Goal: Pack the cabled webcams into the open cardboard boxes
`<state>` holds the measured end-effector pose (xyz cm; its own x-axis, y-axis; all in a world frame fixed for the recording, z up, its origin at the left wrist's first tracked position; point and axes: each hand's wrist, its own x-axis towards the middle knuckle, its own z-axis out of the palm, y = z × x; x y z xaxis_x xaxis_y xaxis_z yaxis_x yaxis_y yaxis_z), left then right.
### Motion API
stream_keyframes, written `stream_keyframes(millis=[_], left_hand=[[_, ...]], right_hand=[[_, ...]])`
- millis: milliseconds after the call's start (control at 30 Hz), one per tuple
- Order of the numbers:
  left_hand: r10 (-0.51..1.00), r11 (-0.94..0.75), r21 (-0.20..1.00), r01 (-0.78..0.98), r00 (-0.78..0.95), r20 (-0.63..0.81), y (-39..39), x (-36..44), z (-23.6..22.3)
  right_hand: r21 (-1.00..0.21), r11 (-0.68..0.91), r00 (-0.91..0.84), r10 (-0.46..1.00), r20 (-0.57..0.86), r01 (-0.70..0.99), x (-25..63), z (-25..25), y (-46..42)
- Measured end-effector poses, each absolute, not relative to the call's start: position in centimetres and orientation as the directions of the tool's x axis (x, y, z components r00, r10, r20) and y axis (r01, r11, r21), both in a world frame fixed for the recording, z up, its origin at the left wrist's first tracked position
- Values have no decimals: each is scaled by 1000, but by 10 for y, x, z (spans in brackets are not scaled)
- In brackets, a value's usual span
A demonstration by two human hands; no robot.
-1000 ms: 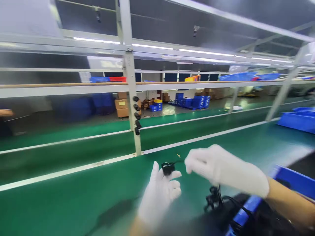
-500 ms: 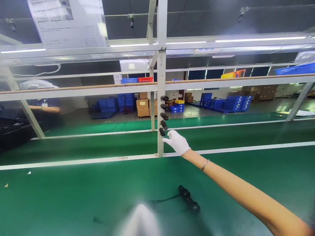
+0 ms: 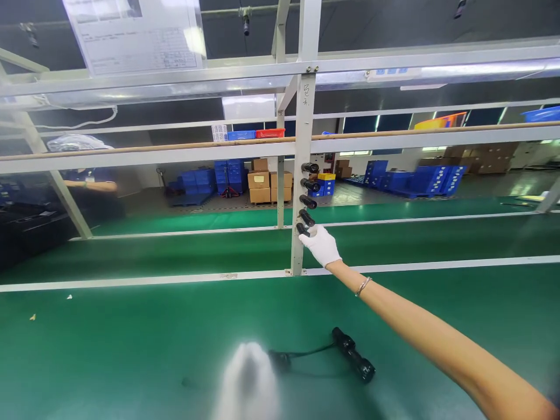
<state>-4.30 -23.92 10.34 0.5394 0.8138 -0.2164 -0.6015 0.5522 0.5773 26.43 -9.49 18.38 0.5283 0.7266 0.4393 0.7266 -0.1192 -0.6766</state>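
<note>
My right hand (image 3: 322, 244), in a white glove, is stretched far out to the white upright post (image 3: 301, 146). Its fingers are closed on the lowest black cylinder (image 3: 303, 230) of a column of several black cylinders (image 3: 308, 185) stuck on the post. My left hand (image 3: 249, 379), also gloved, is a white blur low in front; its fingers cannot be made out. Just right of it, on the green belt (image 3: 131, 344), lies a black cable part (image 3: 350, 359) with a thin lead and a small black end piece (image 3: 280, 360).
A white frame with rails and a wooden bar (image 3: 153, 149) crosses the view. A document sheet (image 3: 135, 35) hangs at the top left. Another person's arm (image 3: 90, 185) reaches in at the far left. Blue crates (image 3: 411, 178) and cardboard boxes (image 3: 259, 186) stand on the floor behind.
My right hand went from beside my left hand out to the post and closed on the lowest cylinder. The black cable part left my left hand and lies on the belt. The view swung left.
</note>
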Motion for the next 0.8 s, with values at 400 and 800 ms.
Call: stream_keyframes(millis=[400, 800], left_hand=[[687, 705, 433, -562, 693, -218, -242, 25, 98], [624, 778, 411, -476, 661, -416, -275, 45, 127]], right_hand=[[-497, 328, -264, 944, 195, 804, 156, 209, -294], [-510, 210, -225, 974, 33, 834, 152, 197, -314]])
